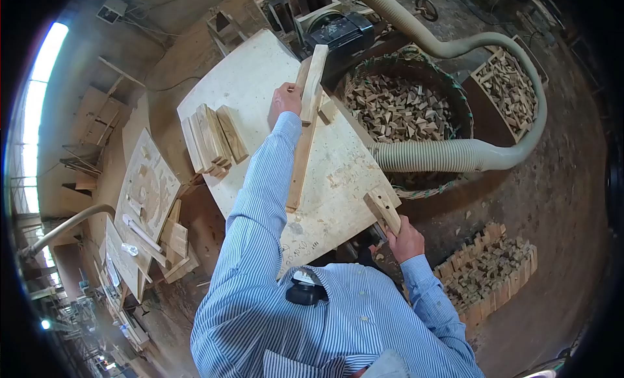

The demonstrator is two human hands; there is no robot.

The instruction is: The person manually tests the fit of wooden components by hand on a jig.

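Observation:
My left hand (286,98) is closed at the far part of the pale work table (331,209), its fingers against a narrow wooden piece (314,79). That piece lies along a long wooden strip (301,167) on the tabletop; the fingertips are partly hidden. My right hand (407,240) is wrapped round the end of a short wooden bar (383,212) with dark holes, at the table's near right corner. A small wooden block (327,111) sits beside the narrow piece. To the left of my left forearm lies a stack of wooden slats (211,137).
A dark motor (339,35) stands behind the table. On the right, a ribbed hose (429,156) crosses a basket (465,105) of wood offcuts. Beyond it is a box of offcuts (510,92); a pile of blocks (484,274) is on the floor. Boards (146,183) stand left.

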